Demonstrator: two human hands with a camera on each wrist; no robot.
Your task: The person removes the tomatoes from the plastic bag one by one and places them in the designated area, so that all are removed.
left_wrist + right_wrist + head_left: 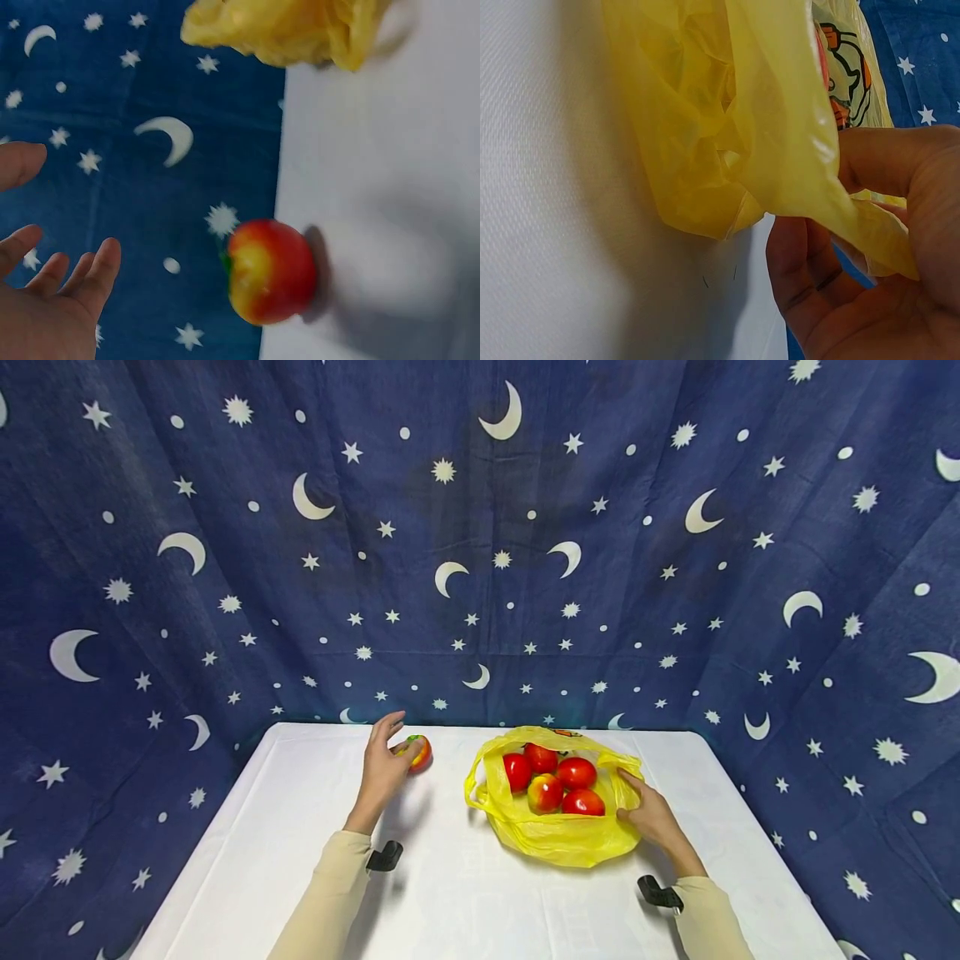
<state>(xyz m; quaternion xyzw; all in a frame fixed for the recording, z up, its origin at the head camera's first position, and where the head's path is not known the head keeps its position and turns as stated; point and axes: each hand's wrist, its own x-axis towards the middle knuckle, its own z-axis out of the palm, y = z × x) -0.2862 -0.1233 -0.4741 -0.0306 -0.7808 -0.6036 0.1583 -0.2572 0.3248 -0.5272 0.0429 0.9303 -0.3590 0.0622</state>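
The left hand (384,762) was spread, thumb well away from the fingers, just beside the apple (274,271) yet apart from it. The apple sat near the far edge of the tabletop (450,893), left of the bag (551,842). The right hand (651,814) pinched the bag's yellow rim between thumb and fingers. The bag stood with its mouth open, and five fruits (577,772) showed inside, mostly red, the front one partly yellow. Behind the tabletop hung a blue cloth (465,510) with pale moons and stars.
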